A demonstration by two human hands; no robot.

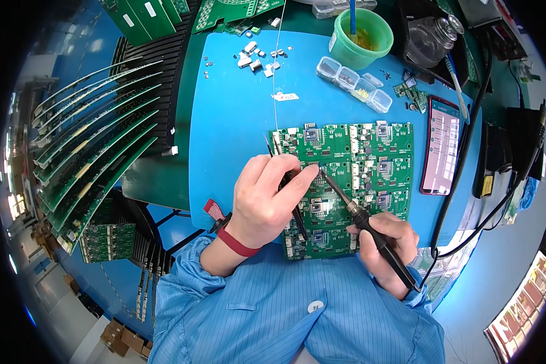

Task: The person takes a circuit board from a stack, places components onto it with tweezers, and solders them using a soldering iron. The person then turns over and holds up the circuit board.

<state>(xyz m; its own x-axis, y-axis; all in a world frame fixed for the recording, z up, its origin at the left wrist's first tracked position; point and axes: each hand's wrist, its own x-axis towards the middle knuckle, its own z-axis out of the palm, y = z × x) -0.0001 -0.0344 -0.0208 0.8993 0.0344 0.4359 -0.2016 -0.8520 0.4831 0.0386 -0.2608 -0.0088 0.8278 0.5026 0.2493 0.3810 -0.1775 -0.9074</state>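
Note:
A green circuit board panel (340,233) lies on the blue mat in front of me, with repeated rows of small modules and white connectors. My right hand (391,246) is closed round the black handle of a soldering iron (379,239). Its metal tip reaches the board's middle, right by my left fingertips. Over the board's left part, my left hand (261,197) is closed on dark tweezers (298,219), their points toward the far left. Thumb and forefinger pinch close to the iron's tip; anything small between them is hidden. A thin wire (275,79) runs down to the board's far left corner.
Loose connectors (249,57), a clear compartment box (352,82) and a green cup (361,45) occupy the mat's far side. A phone (441,145) lies at right, beside the iron's black cable (467,164). Racked circuit boards (97,139) stand at left.

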